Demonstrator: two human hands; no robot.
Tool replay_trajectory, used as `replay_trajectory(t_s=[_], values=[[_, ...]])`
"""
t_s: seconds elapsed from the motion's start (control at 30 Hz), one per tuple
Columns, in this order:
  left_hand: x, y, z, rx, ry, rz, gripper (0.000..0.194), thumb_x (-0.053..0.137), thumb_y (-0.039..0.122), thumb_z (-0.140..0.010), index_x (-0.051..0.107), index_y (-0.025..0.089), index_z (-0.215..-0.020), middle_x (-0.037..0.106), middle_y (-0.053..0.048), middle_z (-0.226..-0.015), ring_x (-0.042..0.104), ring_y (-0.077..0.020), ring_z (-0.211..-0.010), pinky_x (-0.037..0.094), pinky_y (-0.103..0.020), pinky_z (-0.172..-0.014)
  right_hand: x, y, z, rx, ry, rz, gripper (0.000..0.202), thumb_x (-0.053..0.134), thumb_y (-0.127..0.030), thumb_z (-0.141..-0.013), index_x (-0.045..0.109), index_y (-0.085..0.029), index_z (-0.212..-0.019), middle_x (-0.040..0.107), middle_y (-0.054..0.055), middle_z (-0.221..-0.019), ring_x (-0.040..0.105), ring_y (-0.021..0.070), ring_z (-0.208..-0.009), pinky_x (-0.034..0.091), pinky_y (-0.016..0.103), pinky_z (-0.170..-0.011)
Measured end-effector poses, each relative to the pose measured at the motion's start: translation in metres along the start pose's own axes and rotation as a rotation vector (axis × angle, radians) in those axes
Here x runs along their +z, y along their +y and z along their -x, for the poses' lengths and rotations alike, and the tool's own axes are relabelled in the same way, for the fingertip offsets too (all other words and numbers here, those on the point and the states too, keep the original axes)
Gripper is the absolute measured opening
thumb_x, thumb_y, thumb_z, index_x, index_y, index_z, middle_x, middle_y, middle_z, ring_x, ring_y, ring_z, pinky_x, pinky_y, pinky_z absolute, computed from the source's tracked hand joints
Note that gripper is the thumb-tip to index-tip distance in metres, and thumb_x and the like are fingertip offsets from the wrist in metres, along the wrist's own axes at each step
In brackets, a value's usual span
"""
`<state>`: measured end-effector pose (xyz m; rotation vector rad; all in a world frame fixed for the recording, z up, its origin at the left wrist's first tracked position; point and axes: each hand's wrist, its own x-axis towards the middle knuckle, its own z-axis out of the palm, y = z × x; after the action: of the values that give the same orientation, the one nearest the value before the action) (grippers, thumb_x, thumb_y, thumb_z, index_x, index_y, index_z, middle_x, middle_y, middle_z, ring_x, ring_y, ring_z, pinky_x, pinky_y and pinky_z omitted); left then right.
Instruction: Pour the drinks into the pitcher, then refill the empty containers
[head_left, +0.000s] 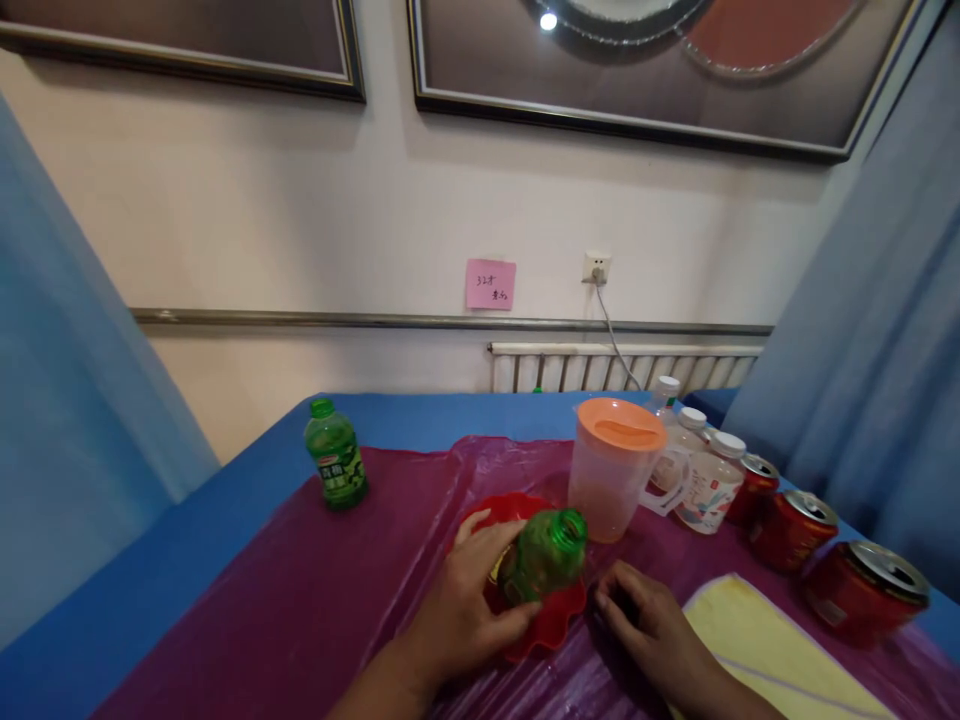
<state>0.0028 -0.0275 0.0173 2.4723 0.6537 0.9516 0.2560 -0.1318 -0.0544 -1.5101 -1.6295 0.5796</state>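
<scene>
My left hand (472, 595) is wrapped round a green plastic bottle (546, 555), uncapped and tipped so its mouth points right. This bottle is over a red scalloped bowl (551, 625), partly hidden by the hand and bottle. To the right of the bowl, my right hand (652, 620) is closed with its fingers curled near the table; whatever they may hold is hidden. A clear jug (607, 490) with an orange lid stands just behind my right hand. Beside that hand lies a folded yellow cloth (780, 650).
A second green bottle (336, 455), capped, stands at the left. Along the right side are several white-capped clear bottles (712, 485) and three red cans (795, 530). Purple plastic sheeting (315, 590) covers much of the blue table (405, 415). A radiator (562, 368) is behind the table.
</scene>
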Motion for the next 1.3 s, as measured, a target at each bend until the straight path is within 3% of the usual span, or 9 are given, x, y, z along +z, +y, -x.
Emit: replay_trajectory(t_s=[0.17, 0.3, 0.4, 0.47, 0.57, 0.73, 0.9, 1.1, 1.3], values=[[0.003, 0.006, 0.003, 0.075, 0.004, 0.012, 0.075, 0.079, 0.020, -0.071, 0.051, 0.026, -0.141, 0.072, -0.010, -0.129, 0.067, -0.0302, -0.120, 0.033, -0.060, -0.120, 0.005, 0.005, 0.003, 0.008, -0.019, -0.005, 0.025, 0.048, -0.036, -0.101, 0.058, -0.022, -0.083, 0.066, 0.003, -0.081, 0.062, 0.0185, -0.074, 0.048, 0.029, -0.070], [0.005, 0.004, 0.003, -0.128, 0.072, 0.120, 0.076, 0.082, 0.022, -0.068, 0.054, 0.024, -0.139, 0.070, -0.011, -0.131, 0.067, -0.0292, -0.119, 0.053, -0.045, -0.107, 0.000, -0.001, 0.005, -0.014, -0.001, 0.031, 0.023, 0.048, -0.034, -0.101, 0.059, -0.022, -0.084, 0.066, 0.003, -0.081, 0.063, 0.0182, -0.074, 0.050, 0.030, -0.069], [0.006, 0.000, 0.000, -0.246, 0.103, 0.178, 0.070, 0.081, 0.025, -0.070, 0.058, 0.022, -0.135, 0.071, -0.011, -0.130, 0.068, -0.0285, -0.118, 0.053, -0.044, -0.106, -0.010, -0.020, -0.004, -0.122, 0.060, 0.037, 0.019, 0.053, -0.032, -0.099, 0.065, -0.023, -0.111, 0.071, 0.009, -0.112, 0.066, 0.0233, -0.104, 0.053, 0.037, -0.091], [0.005, -0.003, -0.003, -0.241, 0.101, 0.203, 0.065, 0.078, 0.026, -0.072, 0.059, 0.021, -0.134, 0.071, -0.010, -0.129, 0.069, -0.0281, -0.117, 0.053, -0.045, -0.107, -0.016, -0.038, -0.016, -0.197, 0.083, 0.024, 0.043, 0.064, -0.034, -0.095, 0.057, -0.024, -0.136, 0.062, 0.012, -0.138, 0.056, 0.0278, -0.129, 0.043, 0.046, -0.110], [0.002, -0.005, -0.006, -0.214, 0.099, 0.199, 0.062, 0.076, 0.029, -0.074, 0.060, 0.023, -0.134, 0.072, -0.010, -0.129, 0.069, -0.0285, -0.116, 0.054, -0.045, -0.106, -0.017, -0.062, -0.041, -0.228, 0.027, -0.102, 0.080, 0.076, -0.036, -0.086, 0.037, -0.024, -0.155, 0.049, 0.014, -0.153, 0.047, 0.0302, -0.140, 0.038, 0.051, -0.116], [0.003, -0.016, -0.006, -0.187, 0.087, 0.170, 0.060, 0.075, 0.034, -0.079, 0.059, 0.024, -0.136, 0.071, -0.010, -0.133, 0.071, -0.0293, -0.115, 0.055, -0.045, -0.105, -0.006, -0.084, -0.073, -0.251, -0.070, -0.274, 0.081, 0.078, -0.032, -0.080, 0.040, -0.022, -0.150, 0.059, 0.011, -0.143, 0.056, 0.0259, -0.130, 0.043, 0.046, -0.113], [0.006, -0.029, -0.003, -0.147, 0.035, 0.227, 0.066, 0.075, 0.039, -0.083, 0.052, 0.031, -0.144, 0.066, -0.008, -0.141, 0.068, -0.0297, -0.121, 0.055, -0.044, -0.106, -0.007, -0.093, -0.069, -0.229, 0.022, -0.409, 0.063, 0.086, -0.036, -0.073, 0.056, -0.024, -0.127, 0.071, 0.005, -0.119, 0.068, 0.0228, -0.108, 0.054, 0.036, -0.096], [0.003, -0.037, -0.004, -0.119, 0.199, 0.107, 0.060, 0.074, 0.042, -0.082, 0.059, 0.032, -0.139, 0.067, -0.006, -0.140, 0.069, -0.0287, -0.120, 0.056, -0.041, -0.104, -0.063, -0.090, -0.030, -0.118, 0.276, -0.411, 0.060, 0.084, -0.038, -0.075, 0.054, -0.022, -0.125, 0.071, 0.007, -0.115, 0.069, 0.0240, -0.105, 0.055, 0.038, -0.095], [0.006, -0.041, -0.008, -0.146, 0.221, 0.073, 0.044, 0.070, 0.047, -0.084, 0.069, 0.031, -0.125, 0.077, -0.003, -0.122, 0.075, -0.0258, -0.107, 0.059, -0.036, -0.100, -0.153, -0.042, -0.008, 0.149, 0.672, -0.061, 0.063, 0.082, -0.050, -0.070, 0.052, -0.021, -0.118, 0.073, 0.011, -0.109, 0.073, 0.0280, -0.095, 0.058, 0.042, -0.084]])
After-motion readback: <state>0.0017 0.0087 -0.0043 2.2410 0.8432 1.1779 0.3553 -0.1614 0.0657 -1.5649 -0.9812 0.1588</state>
